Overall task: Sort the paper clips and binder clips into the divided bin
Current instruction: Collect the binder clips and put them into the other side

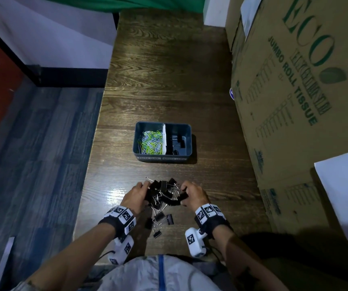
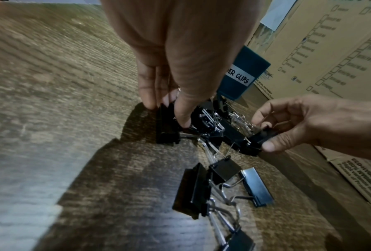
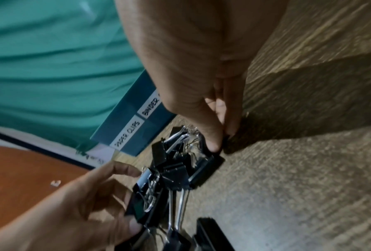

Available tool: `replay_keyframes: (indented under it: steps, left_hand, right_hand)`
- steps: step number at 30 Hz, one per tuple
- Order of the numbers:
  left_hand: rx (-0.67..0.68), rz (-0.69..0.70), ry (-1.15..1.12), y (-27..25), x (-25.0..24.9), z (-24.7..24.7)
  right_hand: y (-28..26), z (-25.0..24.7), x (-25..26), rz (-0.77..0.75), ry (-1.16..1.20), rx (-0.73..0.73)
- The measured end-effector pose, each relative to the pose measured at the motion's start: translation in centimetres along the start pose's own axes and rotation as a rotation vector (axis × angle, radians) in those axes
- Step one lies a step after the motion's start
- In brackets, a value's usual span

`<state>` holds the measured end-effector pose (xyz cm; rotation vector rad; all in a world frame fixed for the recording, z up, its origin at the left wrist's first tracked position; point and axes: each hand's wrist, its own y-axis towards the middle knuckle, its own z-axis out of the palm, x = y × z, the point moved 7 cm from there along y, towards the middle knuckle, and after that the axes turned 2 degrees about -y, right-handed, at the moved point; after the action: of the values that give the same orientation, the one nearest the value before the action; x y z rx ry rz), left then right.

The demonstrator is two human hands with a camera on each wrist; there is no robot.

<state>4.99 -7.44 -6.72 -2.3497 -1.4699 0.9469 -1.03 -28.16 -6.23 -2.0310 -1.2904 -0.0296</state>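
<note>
A tangled heap of black binder clips (image 1: 163,193) lies on the dark wooden table (image 1: 168,80), near me. My left hand (image 1: 145,187) pinches one binder clip (image 2: 166,126) at the heap's left edge between thumb and fingers. My right hand (image 1: 184,191) pinches another binder clip (image 3: 209,169) at the heap's right edge. Beyond the heap stands the blue divided bin (image 1: 140,153). Its left half holds coloured paper clips (image 1: 151,141); its right half holds a few black binder clips (image 1: 178,140). Labels on the bin's front (image 3: 128,134) read PAPER CLIPS and BINDER CLIPS.
Several loose binder clips (image 1: 160,220) lie between my wrists, close to the table's near edge. Large cardboard boxes (image 1: 295,91) wall off the table's right side, with a white sheet (image 1: 345,196) on them. The table's left edge drops to blue floor (image 1: 42,133).
</note>
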Motion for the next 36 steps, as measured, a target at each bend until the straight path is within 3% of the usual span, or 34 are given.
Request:
replay_keyframes:
  steps: [4, 12, 24, 27, 31, 34, 36]
  left_hand:
    - [0.035, -0.004, 0.186, 0.8, -0.4, 0.4]
    - [0.076, 0.074, 0.275, 1.8, -1.9, -0.1]
    - [-0.001, 0.122, 0.072, 1.1, -2.4, -2.4]
    - [-0.047, 0.185, 0.064, 0.9, -4.7, -5.2]
    - [-0.208, 0.229, -0.047, 2.4, -8.8, -10.9]
    - [-0.338, 0.256, -0.135, 4.6, -10.9, -14.3]
    - [-0.352, 0.264, -0.169, 5.8, -11.6, -15.2]
  right_hand:
    - [-0.2, -0.5, -0.3, 0.017, 0.016, -0.008]
    - [-0.8, -3.5, 1.3, -0.057, 0.042, 0.067]
    - [2.5, -15.2, 6.8, -0.172, 0.356, -0.262]
    - [3.3, -15.2, 6.6, -0.143, 0.385, -0.303]
    - [2.7, -13.5, 3.6, 0.072, 0.410, -0.399]
    - [2.4, -10.2, 1.7, 0.182, 0.404, -0.359]
    - [2.7, -7.9, 1.1, 0.154, 0.354, -0.284]
